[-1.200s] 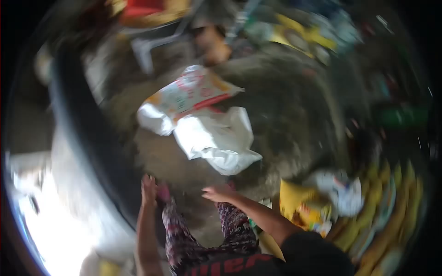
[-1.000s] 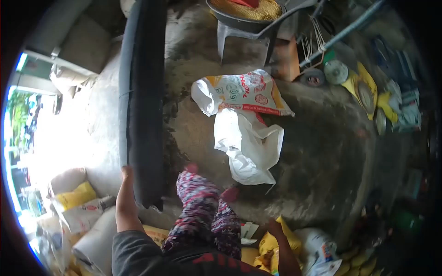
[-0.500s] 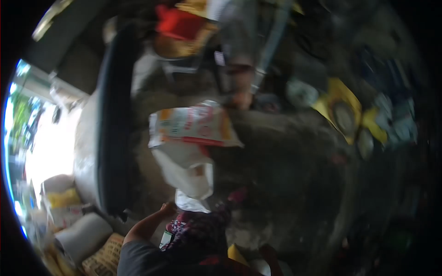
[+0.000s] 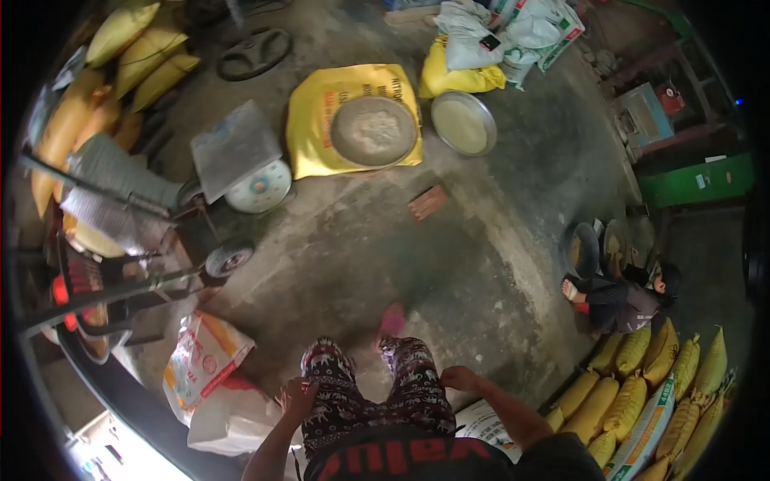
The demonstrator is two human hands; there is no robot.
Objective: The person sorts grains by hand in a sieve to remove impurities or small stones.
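Sacks (image 4: 204, 361) now sit lower left, edge-cropped; left hand (image 4: 297, 398) spreads empty, right hand (image 4: 459, 377) touches trousers (image 4: 409, 397), grip unclear.

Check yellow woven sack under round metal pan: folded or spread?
Spread: yellow woven sack lies flat, edges showing around round metal pan.

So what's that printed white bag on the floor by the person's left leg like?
The printed sack is white, woven plastic by the look, with an orange-red stripe along one edge and round red marks; its lettering is too small to read. It lies crumpled on the concrete floor, its lower end against a plain white sack. The left hand is near but apart from it, at the patterned trousers.
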